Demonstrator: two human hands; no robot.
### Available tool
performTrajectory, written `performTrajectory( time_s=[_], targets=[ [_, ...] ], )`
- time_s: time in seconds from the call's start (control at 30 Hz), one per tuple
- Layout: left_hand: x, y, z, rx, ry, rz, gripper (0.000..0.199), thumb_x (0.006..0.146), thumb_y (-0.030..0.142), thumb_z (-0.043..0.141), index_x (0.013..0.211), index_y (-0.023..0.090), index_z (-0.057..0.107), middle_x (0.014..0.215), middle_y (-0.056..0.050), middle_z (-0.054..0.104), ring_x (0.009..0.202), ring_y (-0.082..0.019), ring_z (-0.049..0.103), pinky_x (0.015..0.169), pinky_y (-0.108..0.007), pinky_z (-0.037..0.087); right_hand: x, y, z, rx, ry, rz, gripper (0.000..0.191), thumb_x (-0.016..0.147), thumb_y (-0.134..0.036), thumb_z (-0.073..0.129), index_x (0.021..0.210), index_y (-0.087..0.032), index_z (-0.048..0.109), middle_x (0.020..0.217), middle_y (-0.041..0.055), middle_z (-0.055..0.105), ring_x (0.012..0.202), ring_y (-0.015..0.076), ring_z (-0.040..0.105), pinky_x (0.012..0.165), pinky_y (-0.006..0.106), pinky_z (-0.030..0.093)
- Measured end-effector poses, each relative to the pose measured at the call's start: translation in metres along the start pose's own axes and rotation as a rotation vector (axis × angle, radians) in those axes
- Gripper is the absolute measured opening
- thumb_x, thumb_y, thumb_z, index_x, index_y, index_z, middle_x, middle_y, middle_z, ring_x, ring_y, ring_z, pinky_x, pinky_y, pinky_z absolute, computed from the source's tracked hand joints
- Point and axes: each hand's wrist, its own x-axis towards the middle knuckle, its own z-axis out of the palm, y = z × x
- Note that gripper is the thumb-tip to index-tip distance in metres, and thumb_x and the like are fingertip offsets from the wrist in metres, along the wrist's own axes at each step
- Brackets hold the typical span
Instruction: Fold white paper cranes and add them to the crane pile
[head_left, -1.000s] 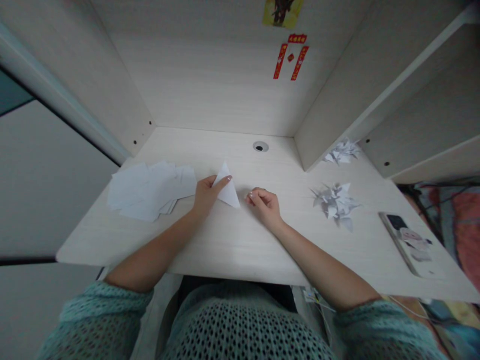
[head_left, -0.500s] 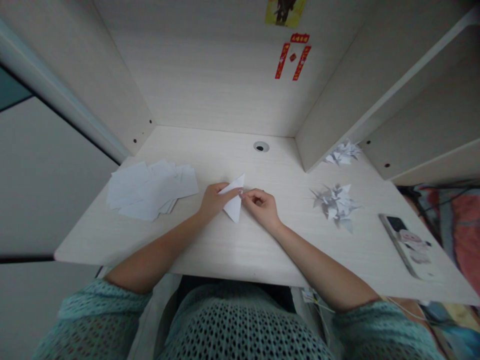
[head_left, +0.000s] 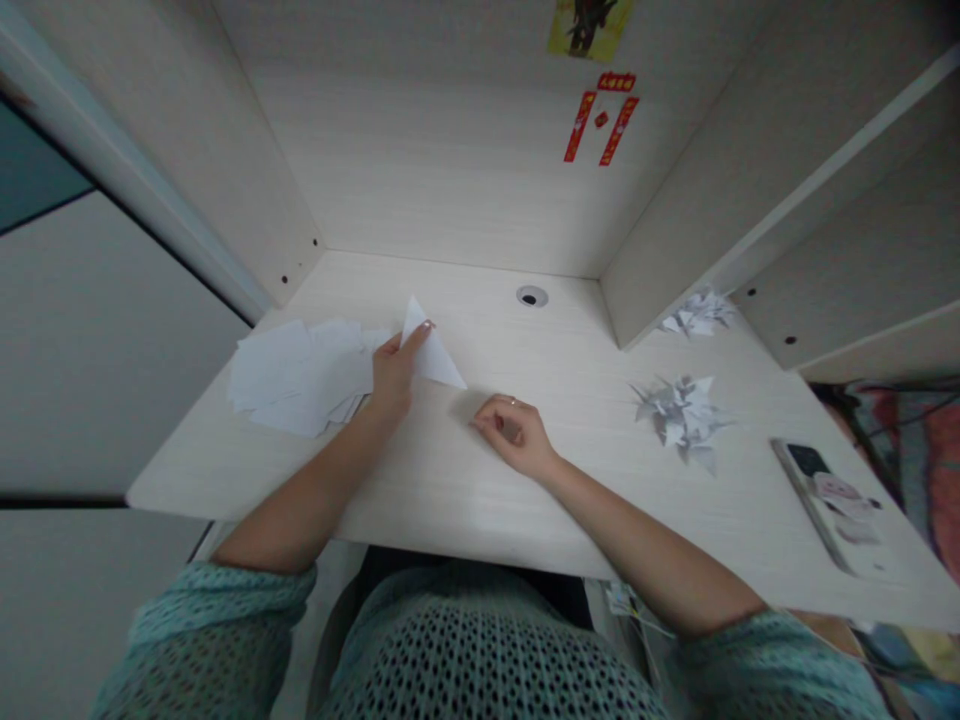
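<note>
A folded white paper triangle (head_left: 435,362) is pinched in my left hand (head_left: 395,370), its thumb lying over the paper. One corner of the triangle points away from me and another toward my right hand (head_left: 517,435). That hand rests on the desk just right of the paper, not touching it, with a ring on one finger. Its thumb and index fingertips are pressed together; whether anything is between them is too small to tell. Beside my left hand lies a spread stack of white paper sheets (head_left: 292,375).
On the right are a pile of folded paper pieces (head_left: 684,415), a second pile (head_left: 701,312) by the upright divider (head_left: 675,240), and a phone (head_left: 832,505). A round cable hole (head_left: 532,297) is at the back of the desk (head_left: 450,500).
My left hand has moved left and away from me with the paper, which has turned. The right hand has come off the paper and sits slightly nearer to me.
</note>
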Motion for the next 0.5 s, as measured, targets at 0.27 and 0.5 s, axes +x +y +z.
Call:
performTrajectory(
  time_s=[0.27, 0.5],
  targets=[
    [-0.024, -0.023, 0.010, 0.208, -0.241, -0.004, 0.036, 0.063, 0.050, 0.073, 0.068, 0.014, 0.068, 0.060, 0.001, 0.058, 0.054, -0.011, 0.048, 0.050, -0.022, 0.033, 0.005, 0.012, -0.004, -0.122, 0.231, 0.047, 0.062, 0.070, -0.043, 0.073, 0.123, -0.024, 0.048, 0.101, 0.0067, 0.064, 0.078, 0.0175, 0.058, 0.070, 0.031, 0.048],
    [-0.026, -0.027, 0.013, 0.131, -0.323, -0.098, 0.040, 0.064, 0.047, 0.073, 0.086, 0.014, 0.072, 0.080, -0.006, 0.071, 0.069, -0.016, 0.061, 0.062, -0.025, 0.046, 0.004, 0.012, -0.006, -0.284, 0.140, -0.003, 0.038, 0.084, -0.038, 0.059, 0.120, -0.026, 0.057, 0.102, 0.0070, 0.068, 0.078, 0.0180, 0.060, 0.077, 0.033, 0.049]
  ],
)
